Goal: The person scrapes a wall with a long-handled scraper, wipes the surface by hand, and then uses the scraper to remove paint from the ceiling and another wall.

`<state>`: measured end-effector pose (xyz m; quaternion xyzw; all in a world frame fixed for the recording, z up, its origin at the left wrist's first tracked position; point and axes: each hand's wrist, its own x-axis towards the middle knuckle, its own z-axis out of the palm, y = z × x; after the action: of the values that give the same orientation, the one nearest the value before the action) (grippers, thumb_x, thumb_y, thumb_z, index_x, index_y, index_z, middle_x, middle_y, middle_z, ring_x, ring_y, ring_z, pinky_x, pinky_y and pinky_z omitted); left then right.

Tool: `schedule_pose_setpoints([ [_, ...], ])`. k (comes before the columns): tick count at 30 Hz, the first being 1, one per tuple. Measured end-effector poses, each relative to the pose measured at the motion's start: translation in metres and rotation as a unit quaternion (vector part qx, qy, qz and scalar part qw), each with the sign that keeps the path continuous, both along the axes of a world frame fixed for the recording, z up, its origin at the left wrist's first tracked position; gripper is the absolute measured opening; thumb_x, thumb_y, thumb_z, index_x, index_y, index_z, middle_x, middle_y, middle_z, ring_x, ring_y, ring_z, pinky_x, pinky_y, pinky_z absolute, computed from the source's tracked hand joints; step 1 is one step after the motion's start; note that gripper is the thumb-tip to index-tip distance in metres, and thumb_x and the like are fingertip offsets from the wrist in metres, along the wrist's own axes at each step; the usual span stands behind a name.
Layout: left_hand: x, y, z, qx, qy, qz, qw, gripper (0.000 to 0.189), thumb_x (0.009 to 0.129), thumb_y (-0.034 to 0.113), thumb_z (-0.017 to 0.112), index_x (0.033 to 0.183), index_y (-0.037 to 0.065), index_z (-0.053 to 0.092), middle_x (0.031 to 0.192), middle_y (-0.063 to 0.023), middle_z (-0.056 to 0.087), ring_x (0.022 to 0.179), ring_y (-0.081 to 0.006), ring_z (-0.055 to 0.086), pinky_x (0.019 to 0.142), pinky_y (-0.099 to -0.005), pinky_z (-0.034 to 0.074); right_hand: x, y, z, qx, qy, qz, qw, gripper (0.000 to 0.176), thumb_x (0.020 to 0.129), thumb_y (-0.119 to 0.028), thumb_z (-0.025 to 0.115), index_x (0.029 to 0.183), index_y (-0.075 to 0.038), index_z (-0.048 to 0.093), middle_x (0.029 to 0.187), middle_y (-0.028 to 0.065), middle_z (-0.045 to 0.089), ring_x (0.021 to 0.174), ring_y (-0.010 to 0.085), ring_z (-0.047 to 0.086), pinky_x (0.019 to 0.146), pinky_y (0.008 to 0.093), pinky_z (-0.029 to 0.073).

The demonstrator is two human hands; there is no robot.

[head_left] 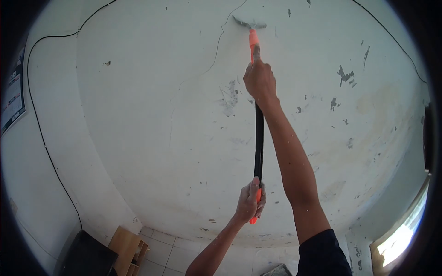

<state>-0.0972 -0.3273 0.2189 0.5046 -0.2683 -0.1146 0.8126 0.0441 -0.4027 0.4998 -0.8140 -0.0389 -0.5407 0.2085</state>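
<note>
A long-handled scraper stands nearly upright against the white wall, with a black shaft and orange-red parts at both ends. Its grey, dusty T-shaped head lies at the wall near the top of the view, beside a thin crack. High on the shaft, my right hand is closed round it, index finger stretched along the orange collar. My left hand, pale with dust, wraps the orange grip at the lower end, thumb pointing up the shaft. Grey patches of chipped paint mark the wall left of my right hand.
A black cable runs down the left wall past a poster. Below are a black object, a wooden shelf unit and floor tiles. At lower right is a bright window. More paint chips dot the wall.
</note>
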Motion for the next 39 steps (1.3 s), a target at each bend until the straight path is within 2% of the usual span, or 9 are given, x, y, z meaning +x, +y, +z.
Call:
schedule_pose_setpoints([
  [8,-0.045,-0.007,-0.168,0.034,0.055,0.022,0.998,0.057,0.107,0.058,0.033,0.084,0.008,0.046,0.053,0.0014,0.041,0.036,-0.0082,0.038,0.034,-0.0255,0.036,-0.031,-0.005,-0.175,0.003,0.05,0.014,0.999,0.068,0.102,-0.013,0.051,0.162,-0.007,0.018,0.061,0.0202,0.06,0.054,0.0403,0.062,0.053,0.0506,0.05],
  [17,-0.042,-0.045,-0.163,-0.012,0.077,-0.018,0.997,0.058,0.106,0.06,0.033,0.085,0.008,0.046,0.054,0.0009,0.042,0.037,-0.0084,0.039,0.034,-0.0262,0.036,-0.028,-0.022,-0.163,-0.026,0.074,-0.008,0.997,0.078,0.094,-0.005,0.054,0.162,-0.008,0.016,0.064,0.0185,0.061,0.053,0.036,0.061,0.049,0.0467,0.049],
  [21,-0.014,-0.045,-0.113,-0.003,0.048,0.003,0.999,0.06,0.106,0.061,0.033,0.082,0.008,0.046,0.053,0.0014,0.041,0.036,-0.0085,0.039,0.034,-0.0259,0.036,-0.015,-0.02,-0.114,-0.04,0.036,-0.019,0.998,0.081,0.09,-0.002,0.055,0.161,-0.005,0.018,0.065,0.0184,0.062,0.054,0.0366,0.063,0.051,0.0476,0.051],
  [27,0.004,-0.025,-0.099,0.014,0.039,0.033,0.999,0.063,0.105,0.063,0.033,0.079,0.008,0.046,0.052,0.0018,0.04,0.035,-0.0081,0.038,0.034,-0.0255,0.035,-0.005,-0.009,-0.093,-0.017,0.043,0.004,0.999,0.074,0.1,-0.01,0.052,0.162,-0.008,0.012,0.062,0.0188,0.06,0.055,0.0393,0.062,0.053,0.0503,0.05],
  [34,-0.061,0.02,-0.265,0.089,0.158,0.035,0.983,0.063,0.104,0.065,0.035,0.082,0.008,0.048,0.054,0.0021,0.041,0.037,-0.0083,0.039,0.035,-0.0267,0.034,-0.034,0.003,-0.28,0.031,0.09,0.043,0.995,0.078,0.098,-0.008,0.055,0.163,-0.008,0.011,0.063,0.0186,0.06,0.056,0.0389,0.062,0.052,0.05,0.049],
  [36,-0.099,0.06,-0.322,0.13,0.241,0.049,0.961,0.042,0.104,0.045,0.054,0.089,0.006,0.05,0.057,-0.0028,0.046,0.04,-0.0163,0.044,0.035,-0.0321,0.035,-0.053,0.011,-0.36,0.087,0.105,0.09,0.987,0.081,0.097,-0.007,0.057,0.163,-0.007,0.01,0.064,0.0205,0.06,0.056,0.0389,0.062,0.052,0.0492,0.049],
  [37,-0.127,0.086,-0.382,0.27,-0.03,0.172,0.947,0.02,0.093,0.019,0.061,0.101,0.005,0.05,0.064,-0.0089,0.051,0.048,-0.0276,0.05,0.043,-0.0402,0.038,-0.068,0.017,-0.398,0.126,0.132,0.121,0.976,0.081,0.097,-0.008,0.057,0.162,-0.006,0.01,0.063,0.0224,0.059,0.054,0.0389,0.061,0.051,0.0466,0.049],
  [38,-0.144,0.113,-0.428,0.381,-0.303,0.275,0.829,0.037,0.082,-0.007,0.067,0.114,0.003,0.05,0.071,-0.0151,0.055,0.057,-0.039,0.055,0.05,-0.0483,0.042,-0.086,0.021,-0.436,0.183,0.187,0.16,0.952,0.079,0.098,-0.011,0.058,0.161,-0.003,0.011,0.061,0.0229,0.058,0.052,0.0355,0.062,0.049,0.0434,0.048],
  [39,-0.175,0.143,-0.415,0.41,-0.335,0.3,0.793,0.022,0.089,0.004,0.065,0.109,0.002,0.057,0.068,-0.016,0.056,0.057,-0.0393,0.056,0.054,-0.0488,0.043,-0.107,0.028,-0.471,0.257,0.258,0.183,0.913,0.078,0.1,-0.014,0.058,0.161,-0.002,0.012,0.058,0.0204,0.056,0.05,0.0285,0.063,0.048,0.041,0.047],
])
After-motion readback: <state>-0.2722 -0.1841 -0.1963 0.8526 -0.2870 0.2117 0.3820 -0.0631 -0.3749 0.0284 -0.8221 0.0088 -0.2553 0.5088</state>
